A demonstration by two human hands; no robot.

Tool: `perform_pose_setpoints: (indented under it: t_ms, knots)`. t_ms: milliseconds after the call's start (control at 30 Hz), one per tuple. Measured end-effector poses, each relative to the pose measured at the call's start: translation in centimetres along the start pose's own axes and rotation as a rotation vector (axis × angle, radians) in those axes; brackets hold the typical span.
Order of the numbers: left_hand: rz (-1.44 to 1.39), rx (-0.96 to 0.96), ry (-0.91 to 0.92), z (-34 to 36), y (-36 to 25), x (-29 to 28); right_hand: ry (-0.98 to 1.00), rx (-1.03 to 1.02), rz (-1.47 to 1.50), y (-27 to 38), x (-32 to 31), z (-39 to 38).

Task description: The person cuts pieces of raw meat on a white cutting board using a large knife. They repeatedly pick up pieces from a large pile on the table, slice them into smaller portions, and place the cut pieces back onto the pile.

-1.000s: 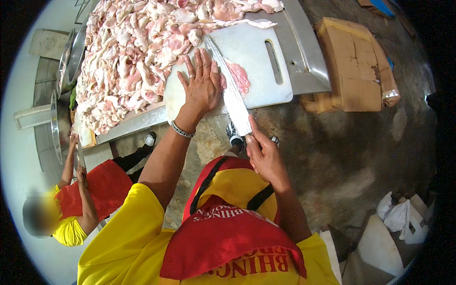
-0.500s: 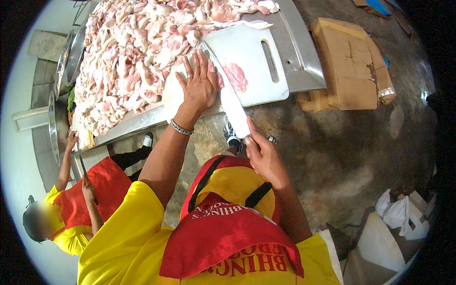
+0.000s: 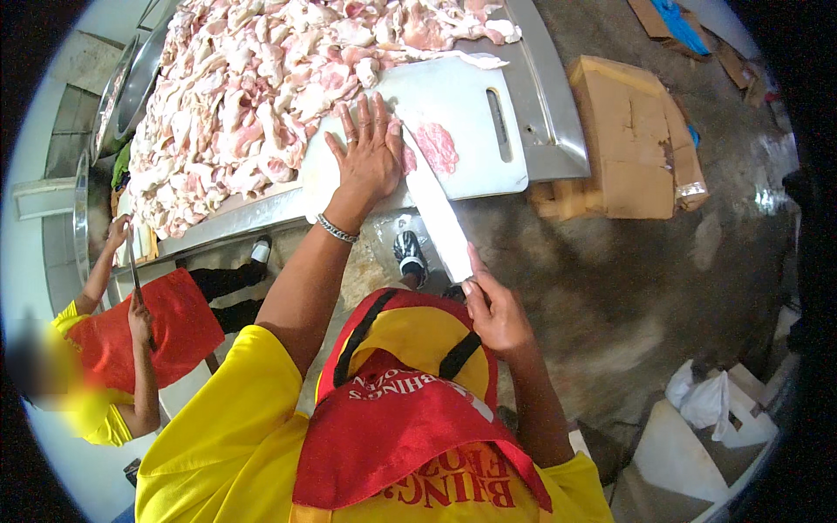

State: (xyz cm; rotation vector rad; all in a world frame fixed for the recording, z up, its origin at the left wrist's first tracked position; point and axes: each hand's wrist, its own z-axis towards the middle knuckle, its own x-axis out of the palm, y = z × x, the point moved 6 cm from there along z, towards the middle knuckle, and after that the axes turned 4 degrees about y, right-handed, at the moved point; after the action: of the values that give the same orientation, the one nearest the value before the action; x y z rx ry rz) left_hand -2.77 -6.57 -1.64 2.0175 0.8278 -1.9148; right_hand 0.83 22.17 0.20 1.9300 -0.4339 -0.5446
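Observation:
My left hand (image 3: pixel 370 157) lies flat with fingers spread, pressing on a pink piece of raw meat (image 3: pixel 408 160) that shows at its right edge. Under it is a white cutting board (image 3: pixel 475 113) with a slot handle. In my right hand (image 3: pixel 502 319) is the handle of a large knife (image 3: pixel 442 222); its wide blade slants away from me, the tip beside my left fingers. A thin flat slice of meat (image 3: pixel 436 148) rests on the board just right of the blade. Left of and beyond the board spreads a big heap of raw meat pieces (image 3: pixel 253 113).
The heap and board sit on a steel table (image 3: pixel 558 131). A flattened cardboard box (image 3: pixel 623 139) lies on the floor to the right. At the left, a co-worker in a red apron (image 3: pixel 153 327) holds a long blade (image 3: pixel 133 257). A white bag (image 3: pixel 702 405) is at lower right.
The knife has slid back toward me, its tip now lower along my left fingers, and my right hand has come nearer. My left hand stays flat on the meat.

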Motion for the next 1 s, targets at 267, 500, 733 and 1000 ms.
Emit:
perform_pose_setpoints:
  t_ms: [267,500,733,1000]
  knots:
    - [-0.026,-0.043,-0.066,-0.3,0.6,-0.3,0.043,0.131,-0.044,0.4,-1.1,-3.4]
    - [-0.11,-0.019,-0.175,-0.8,1.0,-0.4,0.094,0.201,-0.076,0.6,-1.3,-6.1]
    - [0.032,0.06,-0.121,-0.7,1.8,0.2,0.087,0.104,-0.174,-0.1,-1.1,-8.2]
    - [-0.014,0.279,-0.21,-2.4,1.0,-1.3,0.11,0.135,-0.105,0.3,-1.5,-11.2]
